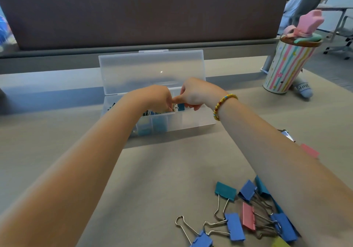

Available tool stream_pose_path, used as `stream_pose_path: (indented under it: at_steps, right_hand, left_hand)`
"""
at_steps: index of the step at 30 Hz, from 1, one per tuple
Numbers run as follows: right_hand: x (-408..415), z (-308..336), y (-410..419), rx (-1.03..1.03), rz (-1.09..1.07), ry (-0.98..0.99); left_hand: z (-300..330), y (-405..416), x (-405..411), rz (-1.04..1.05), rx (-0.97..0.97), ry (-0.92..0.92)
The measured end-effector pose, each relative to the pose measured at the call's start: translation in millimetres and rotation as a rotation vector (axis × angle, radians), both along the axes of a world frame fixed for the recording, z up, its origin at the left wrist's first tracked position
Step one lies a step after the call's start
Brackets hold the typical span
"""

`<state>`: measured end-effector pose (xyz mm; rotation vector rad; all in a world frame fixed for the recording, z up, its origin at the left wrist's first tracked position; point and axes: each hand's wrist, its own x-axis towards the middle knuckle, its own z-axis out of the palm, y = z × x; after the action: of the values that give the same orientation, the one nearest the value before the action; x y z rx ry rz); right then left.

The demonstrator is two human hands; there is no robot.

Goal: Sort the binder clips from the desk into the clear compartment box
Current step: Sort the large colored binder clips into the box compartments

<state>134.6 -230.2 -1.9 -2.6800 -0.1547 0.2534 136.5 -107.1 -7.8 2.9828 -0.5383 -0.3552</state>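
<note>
A: Both hands over the clear compartment box (191,121), lid up. My left hand (156,97) curls onto the wire handles of a blue clip (181,107) in a middle compartment; my right hand (196,94) pinches the same clip.

B: How far along?

A: Partway, I'd say. Blue clips already fill the left compartments; a pile of binder clips (248,218) waits on the worktop (152,170), near my right forearm.

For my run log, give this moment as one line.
both hands over clear compartment box | right hand grips blue clip | left hand steadies | clips remain on desk
</note>
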Motion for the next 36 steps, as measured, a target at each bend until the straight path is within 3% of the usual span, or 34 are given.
stream_pose_path:
  at_steps: [13, 19, 26, 30, 36]
  right_hand:
    - [9.6, -9.3, 11.7, -0.035, 0.027, -0.003]
    - [5.1, -8.1, 15.1, -0.172, 0.118, 0.003]
    - [0.4, -5.8, 17.2, -0.286, 0.15, 0.02]
    - [-12.4, -1.2, 11.7, -0.071, 0.092, -0.02]
    - [-69.9, -6.4, -9.0, 0.172, -0.03, -0.41]
  left_hand:
    - [1.0, 5.2, 12.4, 0.031, -0.016, 0.06]
    - [4.3, 14.4, 9.8, 0.026, -0.109, 0.033]
    - [1.1, 17.6, -3.2, -0.006, -0.015, 0.015]
    - [-1.4, 19.0, -19.9, 0.022, -0.147, -0.117]
    - [-8.9, 9.0, -81.9, 0.02, -0.463, -0.245]
